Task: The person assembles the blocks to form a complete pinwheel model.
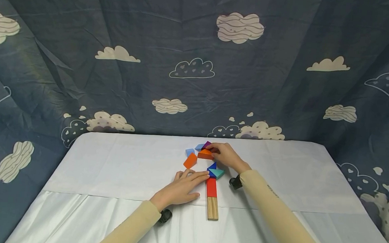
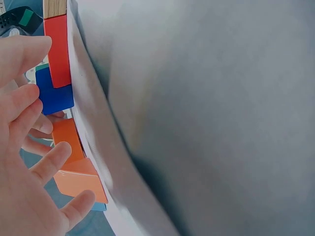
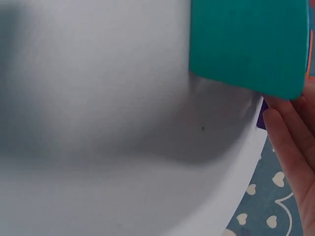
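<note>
My left hand (image 1: 183, 187) lies spread beside the row of blocks, fingers fairly straight, fingertips at a dark blue block (image 1: 212, 174). In the left wrist view its thumb is beside the red block (image 2: 58, 51). My right hand (image 1: 227, 155) pinches an orange block (image 1: 205, 156) at its right end, thumb and fingertips curled to it. Just behind is a purple block (image 1: 208, 144), close to the fingertips. A teal triangular block (image 1: 217, 173) overlaps the dark blue ones, and fills the top of the right wrist view.
Below the red block a wooden block (image 1: 212, 209) continues the row toward me. Another orange block (image 1: 190, 160) and two light blue blocks (image 1: 189, 152) curve around the left. A white cloth covers the table (image 1: 118, 165); a dark cloud-print curtain (image 1: 152, 41) hangs behind.
</note>
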